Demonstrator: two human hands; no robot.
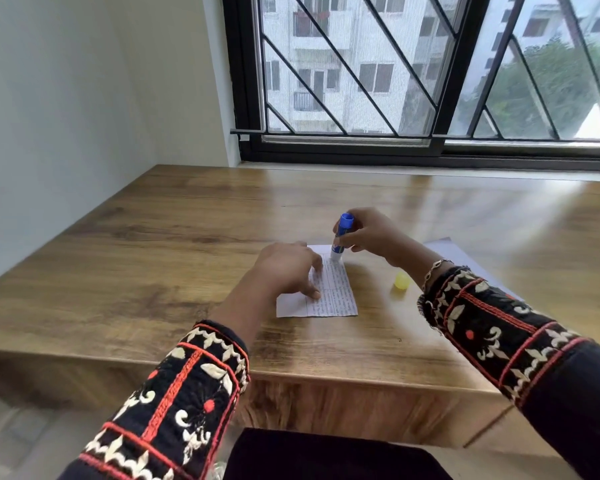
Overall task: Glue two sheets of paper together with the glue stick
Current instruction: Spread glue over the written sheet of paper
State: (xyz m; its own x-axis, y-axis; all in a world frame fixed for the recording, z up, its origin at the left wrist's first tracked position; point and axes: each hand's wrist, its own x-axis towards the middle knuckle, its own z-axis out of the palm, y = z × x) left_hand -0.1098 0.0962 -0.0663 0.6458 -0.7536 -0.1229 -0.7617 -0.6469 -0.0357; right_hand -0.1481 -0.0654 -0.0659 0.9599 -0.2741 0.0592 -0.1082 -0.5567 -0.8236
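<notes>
A small white sheet of paper [336, 296] with handwriting lies flat in the middle of the wooden table [153, 244]. My left hand [286, 268] presses on its left part with spread fingers. My right hand [371, 233] grips a blue and white glue stick [341, 237], held nearly upright with its tip touching the paper's far edge. The glue stick's yellow cap [401, 280] lies on the table to the right. A second, pale sheet [458, 254] lies further right, partly hidden under my right forearm.
A wall stands along the table's left side, and a black-framed barred window [413, 81] runs behind its far edge. The table's near edge is just in front of my sleeves. A dark seat [326, 455] shows below.
</notes>
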